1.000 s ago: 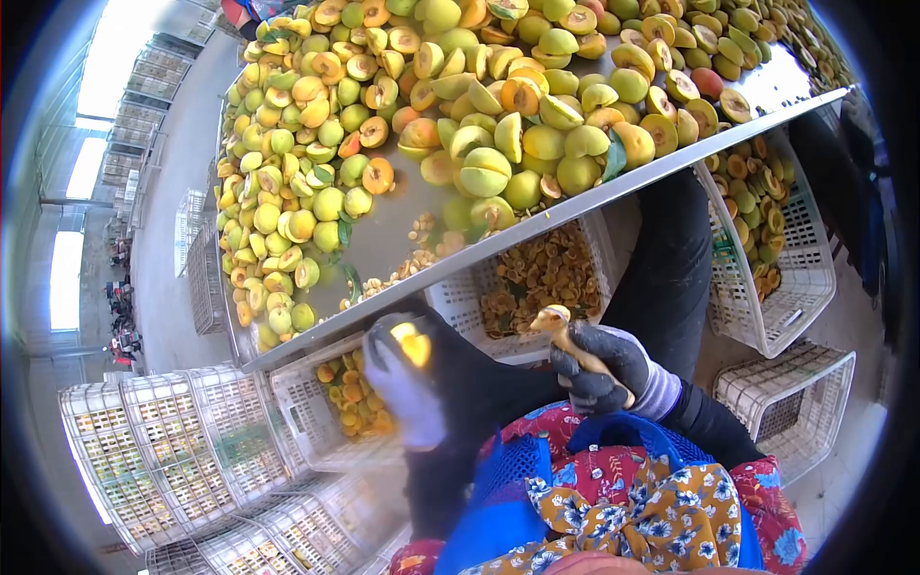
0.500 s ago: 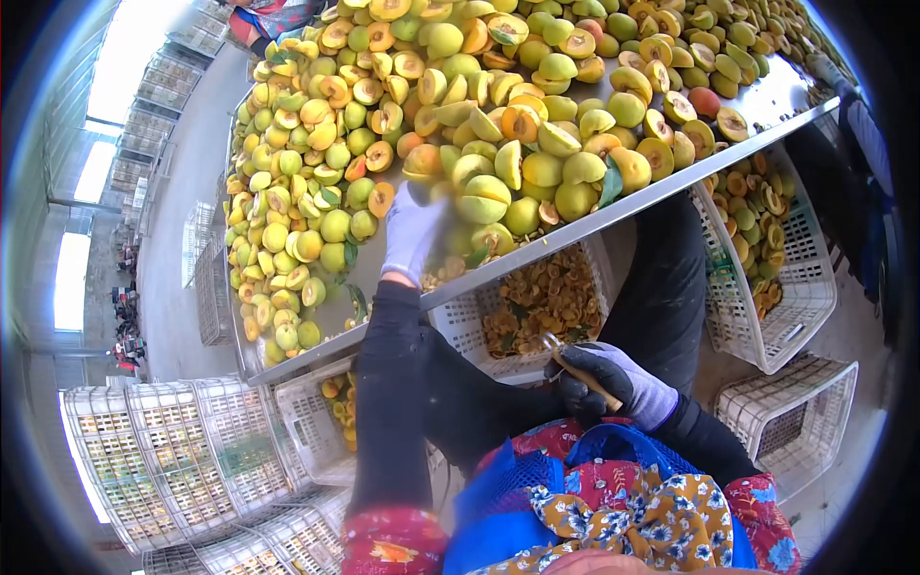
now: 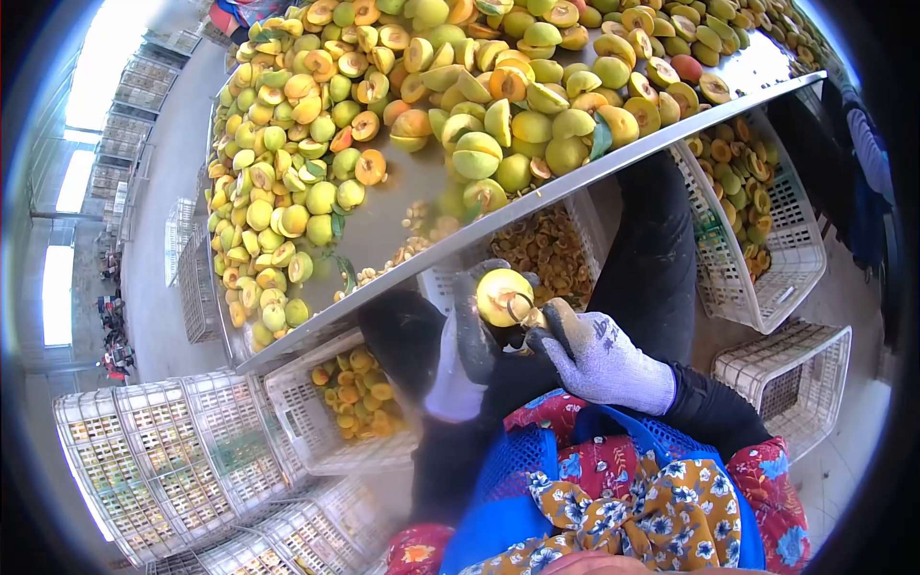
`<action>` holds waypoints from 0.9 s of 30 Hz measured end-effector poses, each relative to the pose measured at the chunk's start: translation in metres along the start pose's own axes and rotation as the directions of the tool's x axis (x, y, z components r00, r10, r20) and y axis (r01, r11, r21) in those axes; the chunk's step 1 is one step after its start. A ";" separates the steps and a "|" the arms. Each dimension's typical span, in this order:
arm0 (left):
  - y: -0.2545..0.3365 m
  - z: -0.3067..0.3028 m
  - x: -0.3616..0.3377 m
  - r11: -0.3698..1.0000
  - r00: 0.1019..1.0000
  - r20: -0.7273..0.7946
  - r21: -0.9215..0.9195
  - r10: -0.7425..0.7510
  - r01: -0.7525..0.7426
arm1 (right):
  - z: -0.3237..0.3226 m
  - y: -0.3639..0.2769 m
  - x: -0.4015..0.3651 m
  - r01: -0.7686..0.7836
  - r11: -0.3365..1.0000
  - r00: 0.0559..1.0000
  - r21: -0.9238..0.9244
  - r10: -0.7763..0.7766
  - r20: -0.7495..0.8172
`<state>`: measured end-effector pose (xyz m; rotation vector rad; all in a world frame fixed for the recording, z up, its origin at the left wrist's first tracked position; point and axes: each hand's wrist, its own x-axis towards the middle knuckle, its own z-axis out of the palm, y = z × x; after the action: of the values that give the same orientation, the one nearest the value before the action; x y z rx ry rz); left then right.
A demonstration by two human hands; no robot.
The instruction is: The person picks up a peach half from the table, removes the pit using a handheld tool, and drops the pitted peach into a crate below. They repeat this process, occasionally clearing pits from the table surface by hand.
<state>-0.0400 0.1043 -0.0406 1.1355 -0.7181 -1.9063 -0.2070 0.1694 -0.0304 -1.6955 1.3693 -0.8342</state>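
My left hand [image 3: 468, 331], in a grey-and-white glove, holds a peach half [image 3: 502, 295] with its cut face up, below the table edge. My right hand [image 3: 613, 359], in a pale lilac glove with dark fingertips, is closed round a pitting knife, its wooden handle mostly hidden. The knife's curved metal loop [image 3: 522, 309] meets the cut face of the peach half. Beyond my hands, many halved and whole peaches [image 3: 476, 155] lie heaped on the metal table [image 3: 379, 225].
Under the table edge stands a crate [image 3: 436, 287] with brown scraps. A white crate [image 3: 299, 422] of peach pieces is at left, another crate [image 3: 800, 264] at right. Stacked crates [image 3: 163, 470] fill the lower left. A co-worker's sleeve [image 3: 867, 153] shows at right.
My left hand has come back from the heap to my lap with a peach half. My right hand has brought the pitting knife up to it. The view has shifted slightly.
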 end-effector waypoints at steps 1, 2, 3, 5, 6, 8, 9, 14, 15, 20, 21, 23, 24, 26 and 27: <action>-0.007 -0.002 -0.004 1.000 1.000 0.019 -0.011 -0.003 0.003 | 0.000 -0.005 -0.002 -0.025 1.000 1.000 0.004 0.025 -0.005; -0.012 -0.004 -0.007 1.000 0.999 0.039 -0.022 -0.004 0.005 | 0.001 -0.008 -0.004 -0.048 0.999 0.999 0.007 0.048 -0.011; -0.014 -0.003 -0.012 0.999 0.999 0.025 0.040 0.034 -0.035 | 0.003 -0.009 -0.007 -0.045 0.999 0.999 -0.018 0.045 -0.013; -0.015 0.001 -0.020 0.980 0.993 0.001 0.165 0.115 -0.114 | 0.007 -0.009 -0.012 -0.038 0.997 0.999 -0.067 0.037 -0.012; -0.017 0.001 -0.021 0.960 0.985 -0.002 0.224 0.171 -0.166 | 0.009 -0.008 -0.013 -0.025 0.995 1.000 -0.092 0.025 -0.005; -0.021 -0.001 -0.022 0.901 0.959 -0.001 0.341 0.285 -0.267 | 0.012 -0.007 -0.014 0.005 0.990 1.000 -0.141 -0.003 0.014; -0.020 0.001 -0.024 0.881 0.950 -0.033 0.386 0.309 -0.273 | 0.013 -0.009 -0.015 0.024 0.984 1.000 -0.175 -0.022 0.014; -0.026 0.003 -0.029 0.854 0.930 -0.078 0.429 0.359 -0.294 | 0.017 -0.011 -0.018 0.004 0.983 0.999 -0.182 0.003 0.042; -0.029 0.003 -0.028 0.824 0.919 -0.070 0.474 0.387 -0.311 | 0.017 -0.011 -0.019 -0.033 0.988 0.998 -0.153 0.039 0.041; -0.034 0.023 -0.028 0.641 0.838 -0.055 0.673 0.543 -0.370 | 0.016 0.005 -0.016 -0.150 0.940 0.988 0.307 0.127 0.092; -0.038 0.023 -0.026 0.634 0.832 -0.048 0.672 0.553 -0.383 | 0.007 0.007 -0.014 -0.058 0.942 0.989 0.331 0.007 0.151; -0.046 0.018 -0.020 0.670 0.862 -0.044 0.649 0.506 -0.360 | -0.012 -0.004 -0.005 -0.422 0.801 0.892 0.424 0.284 0.351; -0.048 0.013 -0.016 0.712 0.894 -0.033 0.619 0.447 -0.333 | -0.017 -0.007 -0.005 -0.591 0.678 0.795 0.438 0.395 0.460; -0.047 0.006 -0.009 0.783 0.943 -0.007 0.559 0.333 -0.273 | 0.001 0.021 -0.018 0.028 0.989 0.992 0.146 -0.045 0.116; -0.044 0.006 -0.008 0.962 0.988 -0.032 0.231 0.154 -0.143 | 0.003 0.021 -0.018 -0.032 0.996 0.995 0.083 0.024 0.094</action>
<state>-0.0579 0.1348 -0.0685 1.2281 -0.9860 -1.6956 -0.2177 0.1857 -0.0510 -1.6264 1.2752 -0.7767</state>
